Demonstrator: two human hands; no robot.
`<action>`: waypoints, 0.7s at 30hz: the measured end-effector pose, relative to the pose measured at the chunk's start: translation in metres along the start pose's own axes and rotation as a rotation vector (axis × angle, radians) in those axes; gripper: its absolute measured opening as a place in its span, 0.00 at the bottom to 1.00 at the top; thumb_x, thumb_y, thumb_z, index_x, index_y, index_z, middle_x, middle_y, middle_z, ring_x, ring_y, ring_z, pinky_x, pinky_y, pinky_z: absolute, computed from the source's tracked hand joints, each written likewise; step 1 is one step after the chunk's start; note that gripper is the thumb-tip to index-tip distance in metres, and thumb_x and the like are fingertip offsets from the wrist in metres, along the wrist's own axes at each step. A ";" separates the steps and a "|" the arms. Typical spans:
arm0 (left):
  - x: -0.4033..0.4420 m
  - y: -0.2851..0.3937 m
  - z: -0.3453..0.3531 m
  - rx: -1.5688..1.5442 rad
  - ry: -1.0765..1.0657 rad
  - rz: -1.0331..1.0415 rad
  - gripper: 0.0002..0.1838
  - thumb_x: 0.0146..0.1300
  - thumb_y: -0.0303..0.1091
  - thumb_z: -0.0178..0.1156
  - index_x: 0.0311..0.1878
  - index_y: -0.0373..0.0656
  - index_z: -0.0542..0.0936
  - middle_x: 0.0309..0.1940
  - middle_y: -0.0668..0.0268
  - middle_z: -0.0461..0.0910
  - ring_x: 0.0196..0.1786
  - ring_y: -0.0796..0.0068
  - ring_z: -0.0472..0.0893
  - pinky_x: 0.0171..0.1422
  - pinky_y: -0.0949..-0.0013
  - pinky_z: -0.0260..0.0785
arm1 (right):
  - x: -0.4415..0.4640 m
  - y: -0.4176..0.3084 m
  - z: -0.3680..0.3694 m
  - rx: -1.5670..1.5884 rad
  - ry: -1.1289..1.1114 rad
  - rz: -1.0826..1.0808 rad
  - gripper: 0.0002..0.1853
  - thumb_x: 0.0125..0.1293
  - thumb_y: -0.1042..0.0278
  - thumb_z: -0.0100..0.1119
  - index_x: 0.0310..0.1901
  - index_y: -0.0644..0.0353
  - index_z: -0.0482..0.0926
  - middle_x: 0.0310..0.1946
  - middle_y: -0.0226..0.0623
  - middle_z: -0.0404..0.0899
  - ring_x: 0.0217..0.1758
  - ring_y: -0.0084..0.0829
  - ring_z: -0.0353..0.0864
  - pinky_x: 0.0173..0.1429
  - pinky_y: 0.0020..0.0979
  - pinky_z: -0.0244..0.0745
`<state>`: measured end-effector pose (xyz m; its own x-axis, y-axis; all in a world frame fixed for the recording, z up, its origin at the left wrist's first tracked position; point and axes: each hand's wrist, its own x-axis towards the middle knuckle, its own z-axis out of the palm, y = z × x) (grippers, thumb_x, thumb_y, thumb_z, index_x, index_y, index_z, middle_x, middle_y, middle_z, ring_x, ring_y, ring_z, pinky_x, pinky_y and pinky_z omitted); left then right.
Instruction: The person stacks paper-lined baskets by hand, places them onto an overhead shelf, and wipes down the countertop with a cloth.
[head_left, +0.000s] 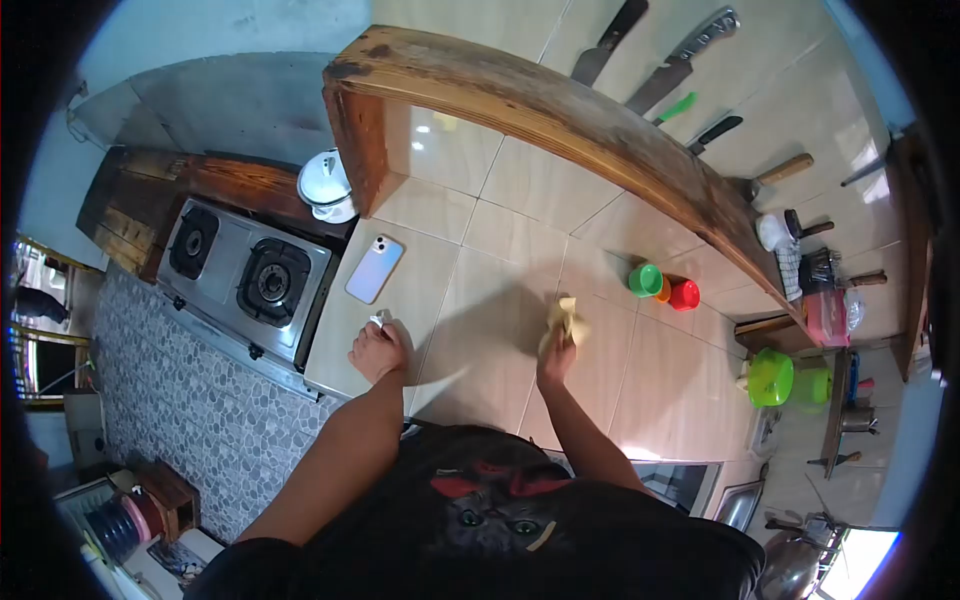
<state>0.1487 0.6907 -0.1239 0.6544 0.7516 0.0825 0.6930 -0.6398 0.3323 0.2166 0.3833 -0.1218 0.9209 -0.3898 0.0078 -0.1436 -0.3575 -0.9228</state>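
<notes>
My right hand [557, 358] is closed around a pale yellow cloth [568, 318], which lies against the tiled counter [490, 300]. The cloth's edges look slightly blurred. On the counter's left part rests my left hand [379, 351], its fingers curled in. A small whitish thing [378, 318] pokes out at its fingertips, too small to name. Just beyond that hand lies a smartphone [375, 269] with a pale blue and lilac back. Farther to the right stand a green cup [646, 281] and a red cup [685, 295], with a bit of orange between them.
To the left is a two-burner gas stove [250, 275], with a white lidded pot [327, 187] behind it. A wooden shelf [560, 125] arches over the counter's back. Several knives [680, 62] hang on the wall. A bright green container [770, 377] stands at the right end.
</notes>
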 end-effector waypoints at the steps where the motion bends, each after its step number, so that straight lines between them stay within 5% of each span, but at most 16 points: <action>1: 0.000 0.000 0.001 0.003 0.002 -0.009 0.14 0.63 0.46 0.53 0.38 0.46 0.80 0.37 0.61 0.83 0.44 0.54 0.82 0.48 0.48 0.66 | 0.006 -0.022 0.013 0.067 -0.018 0.087 0.20 0.77 0.55 0.50 0.49 0.68 0.77 0.32 0.36 0.79 0.36 0.30 0.74 0.43 0.37 0.72; 4: 0.001 0.002 -0.006 -0.006 -0.030 -0.021 0.15 0.64 0.47 0.52 0.38 0.46 0.79 0.39 0.60 0.83 0.46 0.54 0.81 0.49 0.47 0.67 | 0.025 -0.095 0.078 0.043 -0.140 -0.104 0.22 0.77 0.55 0.50 0.55 0.69 0.77 0.32 0.33 0.78 0.35 0.22 0.71 0.38 0.31 0.70; 5: 0.001 0.003 -0.008 -0.019 -0.054 -0.025 0.16 0.65 0.48 0.51 0.39 0.45 0.79 0.41 0.59 0.83 0.48 0.53 0.81 0.50 0.46 0.67 | 0.031 -0.124 0.105 0.150 -0.176 -0.263 0.22 0.76 0.58 0.50 0.60 0.68 0.75 0.34 0.36 0.79 0.39 0.21 0.73 0.43 0.30 0.71; 7: 0.001 0.002 -0.004 -0.006 -0.058 -0.010 0.16 0.65 0.48 0.51 0.39 0.44 0.79 0.41 0.59 0.83 0.48 0.53 0.81 0.50 0.46 0.67 | 0.050 -0.135 0.165 -0.093 -0.210 -0.685 0.21 0.71 0.68 0.54 0.64 0.64 0.72 0.51 0.49 0.80 0.56 0.42 0.80 0.61 0.37 0.73; 9: 0.003 0.002 0.000 0.014 -0.036 -0.017 0.16 0.65 0.48 0.51 0.39 0.44 0.78 0.41 0.59 0.83 0.48 0.53 0.80 0.50 0.46 0.66 | 0.058 -0.163 0.213 -0.107 -0.409 -0.852 0.28 0.60 0.70 0.62 0.65 0.56 0.73 0.64 0.46 0.73 0.69 0.53 0.68 0.73 0.45 0.65; 11: 0.004 0.006 -0.003 0.022 -0.036 -0.013 0.16 0.65 0.48 0.51 0.39 0.44 0.78 0.40 0.59 0.82 0.48 0.53 0.80 0.50 0.46 0.66 | 0.068 -0.141 0.261 -0.457 -0.612 -1.047 0.30 0.57 0.64 0.66 0.64 0.50 0.76 0.67 0.38 0.70 0.72 0.42 0.64 0.73 0.43 0.65; 18: 0.000 0.006 -0.007 0.032 -0.063 -0.011 0.16 0.65 0.47 0.51 0.39 0.44 0.77 0.39 0.59 0.82 0.48 0.53 0.80 0.50 0.47 0.66 | 0.083 -0.122 0.251 -0.530 -0.754 -0.953 0.27 0.58 0.66 0.63 0.62 0.42 0.79 0.65 0.32 0.70 0.67 0.41 0.67 0.70 0.43 0.64; 21: -0.002 0.004 -0.001 0.046 -0.044 -0.014 0.16 0.66 0.48 0.50 0.38 0.45 0.77 0.39 0.61 0.82 0.46 0.54 0.80 0.49 0.47 0.66 | 0.093 -0.085 0.189 -0.565 -0.535 -0.835 0.27 0.57 0.65 0.63 0.62 0.42 0.78 0.65 0.37 0.71 0.66 0.42 0.69 0.68 0.43 0.66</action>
<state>0.1498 0.6875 -0.1218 0.6564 0.7535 0.0366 0.7148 -0.6368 0.2890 0.3834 0.5378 -0.1159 0.8221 0.5125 0.2480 0.5687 -0.7186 -0.4002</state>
